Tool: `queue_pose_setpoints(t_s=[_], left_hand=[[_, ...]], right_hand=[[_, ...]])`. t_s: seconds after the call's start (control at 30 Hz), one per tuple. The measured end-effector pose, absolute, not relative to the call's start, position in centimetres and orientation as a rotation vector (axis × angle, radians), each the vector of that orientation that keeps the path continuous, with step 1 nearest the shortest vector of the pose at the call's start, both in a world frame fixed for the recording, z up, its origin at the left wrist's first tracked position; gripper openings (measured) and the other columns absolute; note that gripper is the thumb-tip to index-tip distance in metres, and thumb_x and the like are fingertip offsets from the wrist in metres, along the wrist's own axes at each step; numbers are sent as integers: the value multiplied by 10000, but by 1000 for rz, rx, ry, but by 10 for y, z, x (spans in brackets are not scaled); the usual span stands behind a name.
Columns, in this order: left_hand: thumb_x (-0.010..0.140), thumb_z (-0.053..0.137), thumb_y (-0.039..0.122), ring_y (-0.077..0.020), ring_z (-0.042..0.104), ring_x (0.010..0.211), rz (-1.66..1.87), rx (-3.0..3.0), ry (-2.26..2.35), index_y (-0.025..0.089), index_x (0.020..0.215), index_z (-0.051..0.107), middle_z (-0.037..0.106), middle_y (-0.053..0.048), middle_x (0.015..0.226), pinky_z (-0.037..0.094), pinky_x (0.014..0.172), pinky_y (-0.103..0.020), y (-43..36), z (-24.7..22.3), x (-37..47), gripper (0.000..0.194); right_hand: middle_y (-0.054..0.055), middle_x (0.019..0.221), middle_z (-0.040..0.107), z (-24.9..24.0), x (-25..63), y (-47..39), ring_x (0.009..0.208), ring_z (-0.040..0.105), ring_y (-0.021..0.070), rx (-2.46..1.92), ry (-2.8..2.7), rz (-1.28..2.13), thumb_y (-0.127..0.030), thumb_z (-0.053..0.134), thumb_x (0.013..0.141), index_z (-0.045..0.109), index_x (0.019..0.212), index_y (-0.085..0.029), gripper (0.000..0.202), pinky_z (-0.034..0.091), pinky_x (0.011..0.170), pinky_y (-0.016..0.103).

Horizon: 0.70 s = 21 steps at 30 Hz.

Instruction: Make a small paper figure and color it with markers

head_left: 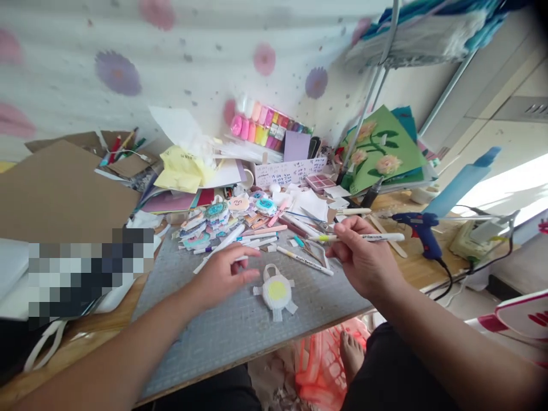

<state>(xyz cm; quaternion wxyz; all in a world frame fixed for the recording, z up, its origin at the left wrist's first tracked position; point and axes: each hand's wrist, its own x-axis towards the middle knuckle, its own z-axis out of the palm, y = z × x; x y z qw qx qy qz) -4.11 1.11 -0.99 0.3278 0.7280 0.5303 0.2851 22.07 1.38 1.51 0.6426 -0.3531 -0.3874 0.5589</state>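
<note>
Yellow-centred white disc (pixel 277 292) lies on the grey mat (pixel 214 337) near your left hand (pixel 226 268), half-curled at a small white piece (pixel 241 258), hold unclear; your right hand (pixel 362 260) grips a yellow-tipped marker (pixel 385 237).

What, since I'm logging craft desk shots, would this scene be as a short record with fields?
Right hand: holds a marker
Left hand: above the mat; grip unclear
Between hands: white round piece, yellow centre, loop on top
Behind: colourful decorated pieces, loose pens
Far right: blue glue gun
</note>
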Motion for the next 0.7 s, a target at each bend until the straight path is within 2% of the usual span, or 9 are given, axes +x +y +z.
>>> queue_pose_setpoints(t_s=[0.07,0.1,0.17,0.3,0.4,0.57,0.7], left_hand=[[822,561,401,-227,568,880,921,1857,1453,206,1113,648,616,-74,1037,449,724,-308,19,-12,-46,361],[838,523,397,-238,569,914,984,1821,1470,196,1116,642,620,-83,1056,452,729,-312,21,-13,-48,363],[846,484,388,-223,586,828,1060,1738,1473,183,1109,634,641,-70,948,459,691,-312,20,-13,-47,365],[778,575,333,-153,568,578,1076,1607,1357,171,1065,593,654,-2,724,471,622,-299,-11,-7,-32,330],[788,588,324,-147,606,600,1102,1533,1283,170,912,554,691,-29,748,489,621,-294,-43,-2,-17,201],[798,613,368,-139,612,595,1185,1451,1194,169,873,530,694,-37,747,498,627,-297,-75,2,-2,228],[791,622,377,-130,590,584,1230,1405,1181,160,858,557,656,-11,694,484,621,-284,-85,2,5,236]], right_hand=[[-104,460,465,22,232,12,414,378,62,-763,-814,1264,-252,823,636,546,658,-211,281,487,481,197],[-95,484,491,23,237,13,437,411,70,-761,-791,1283,-251,827,631,553,670,-213,279,495,483,198],[-72,533,545,22,245,15,483,476,89,-764,-761,1344,-295,814,640,585,715,-217,253,516,492,212],[-22,558,612,14,243,18,490,539,109,-749,-748,1454,-400,755,663,637,753,-191,256,536,497,241],[-7,508,611,12,226,4,437,526,105,-691,-833,1576,-308,777,637,622,677,-172,210,533,496,254],[-24,509,605,15,203,-31,440,558,118,-565,-978,1674,-270,809,595,593,612,-182,235,517,481,254],[-42,474,577,16,202,-40,415,544,97,-561,-1009,1673,-292,801,619,602,594,-180,229,510,499,234]])
